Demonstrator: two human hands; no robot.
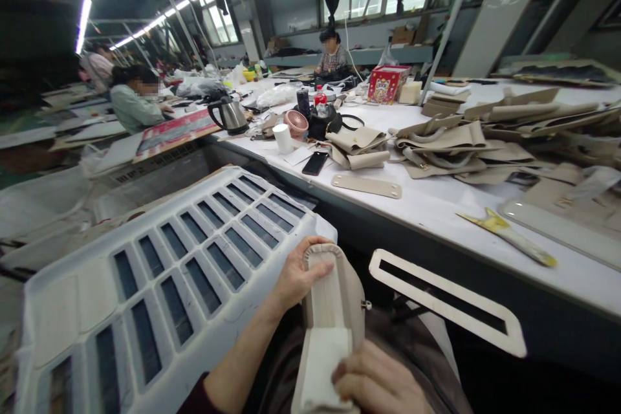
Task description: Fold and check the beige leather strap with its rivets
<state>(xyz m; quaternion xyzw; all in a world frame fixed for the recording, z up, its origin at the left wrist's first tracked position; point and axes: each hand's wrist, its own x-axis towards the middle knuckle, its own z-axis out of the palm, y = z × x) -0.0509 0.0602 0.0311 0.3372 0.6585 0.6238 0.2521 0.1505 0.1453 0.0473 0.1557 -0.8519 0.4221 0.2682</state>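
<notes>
A beige leather bag (358,301), seemingly part-made, stands on end in my lap with its long narrow rounded side facing up. My left hand (303,275) grips its far end, thumb pressed on the inside of the rim and fingers behind. A small metal knob sticks out of its right side. Along the near half of the narrow side lies a white strip (324,362). My right hand (381,378), slightly blurred, has its fingers bent together against the strip and the bag's near right edge; its fingertips are partly hidden.
A white slotted plastic crate (228,301) stands left, bearing beige panels (75,304). A beige slotted frame (446,301) juts from the table edge at right. On the white table (427,207) lie a yellow-stained brush (507,236), phone (315,163) and leather pieces (446,142). Other people sit farther back.
</notes>
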